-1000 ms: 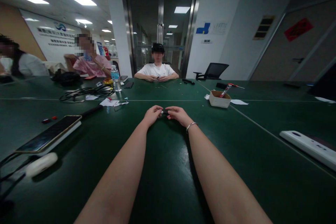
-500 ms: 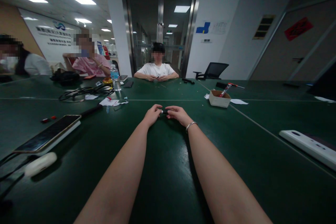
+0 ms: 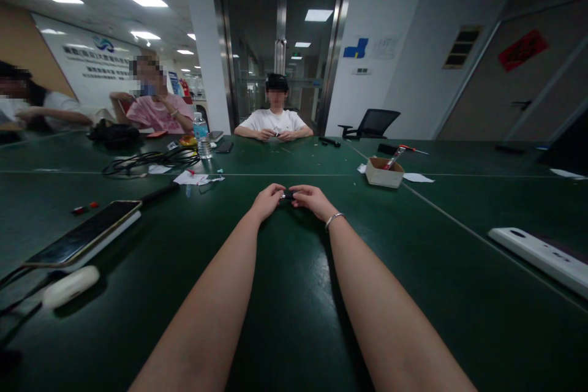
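Observation:
Both my arms stretch forward over the green table (image 3: pixel 294 294). Between my fingertips is a small, dark, rod-like object (image 3: pixel 288 195) with a silvery end at its left; its kind is too small to make out. My left hand (image 3: pixel 267 202) pinches the silvery end. On the dark end, my right hand (image 3: pixel 313 199) closes with thumb and fingers, partly covering it. A silver bracelet (image 3: pixel 334 220) circles my right wrist.
Left lie a phone (image 3: pixel 87 233), a white rounded device (image 3: pixel 71 286), cables (image 3: pixel 138 162) and a water bottle (image 3: pixel 202 138). A small box (image 3: pixel 384 174) stands right of my hands, a white device (image 3: pixel 542 257) further right. A person in white (image 3: pixel 275 121) sits opposite.
My hands stay almost still around the small object. Across the table, the person's hands shift slightly. At far left, another person's arm comes forward.

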A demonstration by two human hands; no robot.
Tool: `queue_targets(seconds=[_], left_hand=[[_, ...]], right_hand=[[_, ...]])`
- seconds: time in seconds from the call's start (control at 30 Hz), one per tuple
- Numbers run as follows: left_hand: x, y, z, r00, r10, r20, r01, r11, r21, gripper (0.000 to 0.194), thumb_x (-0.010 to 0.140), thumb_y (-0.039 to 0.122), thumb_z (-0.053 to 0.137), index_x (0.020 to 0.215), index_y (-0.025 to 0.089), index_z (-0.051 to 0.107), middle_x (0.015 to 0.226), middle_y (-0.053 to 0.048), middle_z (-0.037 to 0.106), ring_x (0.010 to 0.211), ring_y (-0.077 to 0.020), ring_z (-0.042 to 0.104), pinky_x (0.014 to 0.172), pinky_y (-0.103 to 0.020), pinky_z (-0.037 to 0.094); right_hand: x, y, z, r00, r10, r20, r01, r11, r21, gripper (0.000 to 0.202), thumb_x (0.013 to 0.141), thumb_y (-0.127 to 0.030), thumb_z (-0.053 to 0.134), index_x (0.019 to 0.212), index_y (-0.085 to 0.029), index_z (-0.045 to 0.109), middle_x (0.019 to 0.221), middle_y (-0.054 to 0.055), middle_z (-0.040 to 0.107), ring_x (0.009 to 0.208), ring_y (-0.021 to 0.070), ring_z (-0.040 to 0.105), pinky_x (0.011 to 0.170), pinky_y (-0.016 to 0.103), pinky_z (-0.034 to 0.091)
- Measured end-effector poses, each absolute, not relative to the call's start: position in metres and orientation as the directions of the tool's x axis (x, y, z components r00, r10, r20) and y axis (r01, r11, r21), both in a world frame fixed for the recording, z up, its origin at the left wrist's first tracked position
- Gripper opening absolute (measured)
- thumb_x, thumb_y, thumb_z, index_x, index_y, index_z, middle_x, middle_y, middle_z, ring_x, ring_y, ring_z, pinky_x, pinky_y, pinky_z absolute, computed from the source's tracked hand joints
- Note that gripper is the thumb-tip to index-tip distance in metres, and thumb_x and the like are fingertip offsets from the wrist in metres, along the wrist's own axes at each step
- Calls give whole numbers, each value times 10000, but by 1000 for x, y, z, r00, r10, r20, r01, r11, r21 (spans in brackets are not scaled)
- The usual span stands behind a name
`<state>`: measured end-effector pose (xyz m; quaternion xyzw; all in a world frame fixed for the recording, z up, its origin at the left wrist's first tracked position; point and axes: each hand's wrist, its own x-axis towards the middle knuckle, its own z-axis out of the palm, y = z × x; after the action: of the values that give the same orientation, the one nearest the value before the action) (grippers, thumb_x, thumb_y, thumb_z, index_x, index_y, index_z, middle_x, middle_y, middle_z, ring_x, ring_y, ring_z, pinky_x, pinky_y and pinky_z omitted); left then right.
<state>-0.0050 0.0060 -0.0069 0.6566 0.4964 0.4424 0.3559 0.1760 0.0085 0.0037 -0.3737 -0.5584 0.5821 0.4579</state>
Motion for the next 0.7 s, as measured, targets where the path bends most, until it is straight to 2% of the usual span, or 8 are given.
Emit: queue_targets(seconds=[0.1, 0.23, 0.37, 0.47, 0.6, 0.7], left_hand=[[-6, 8, -9, 119, 966, 232, 334, -258, 906, 272, 794, 260, 546, 1039, 196, 646, 750, -4, 618, 643, -120, 551, 608, -238, 433], [-7, 8, -9, 132, 969, 207, 325, -240, 915, 279, 846, 336, 482, 1003, 181, 654, 730, -21, 625, 654, -135, 563, 616, -250, 442], [-7, 5, -6, 121, 971, 204, 344, -234, 910, 268, 800, 287, 536, 1025, 196, 651, 786, -18, 635, 669, -132, 560, 620, -246, 439], [-7, 5, -5, 122, 973, 193, 335, -224, 915, 273, 833, 321, 494, 1006, 183, 654, 728, -17, 615, 647, -133, 551, 614, -250, 440], [-6, 4, -5, 121, 970, 209, 332, -238, 913, 253, 805, 272, 529, 1007, 191, 659, 799, -24, 639, 661, -123, 551, 619, -243, 438], [-6, 3, -4, 125, 972, 199, 339, -230, 912, 261, 832, 293, 501, 1010, 180, 656, 763, -30, 633, 657, -129, 552, 624, -251, 441]], right_hand=[[176, 8, 4, -306, 949, 74, -116, 40, -992, 223, 791, 2, 635, 957, -128, 705, 718, 31, 706, 575, 84, 653, 573, 178, 571], [176, 8, 4, -306, 949, 72, -120, 37, -992, 217, 790, 3, 638, 952, -126, 703, 690, 25, 699, 567, 83, 652, 573, 175, 569], [175, 8, 5, -299, 952, 73, -119, 39, -992, 223, 790, 7, 634, 958, -122, 700, 697, 29, 702, 566, 84, 652, 564, 170, 560], [175, 8, 5, -296, 953, 72, -108, 41, -993, 221, 797, 5, 626, 964, -118, 702, 667, 28, 694, 565, 88, 648, 570, 177, 560], [175, 7, 5, -284, 956, 74, -119, 41, -992, 216, 789, 7, 633, 948, -122, 702, 684, 28, 698, 564, 86, 647, 573, 181, 565], [175, 6, 7, -280, 957, 73, -128, 38, -991, 214, 784, 11, 636, 939, -122, 700, 675, 22, 693, 557, 81, 645, 565, 170, 564]])
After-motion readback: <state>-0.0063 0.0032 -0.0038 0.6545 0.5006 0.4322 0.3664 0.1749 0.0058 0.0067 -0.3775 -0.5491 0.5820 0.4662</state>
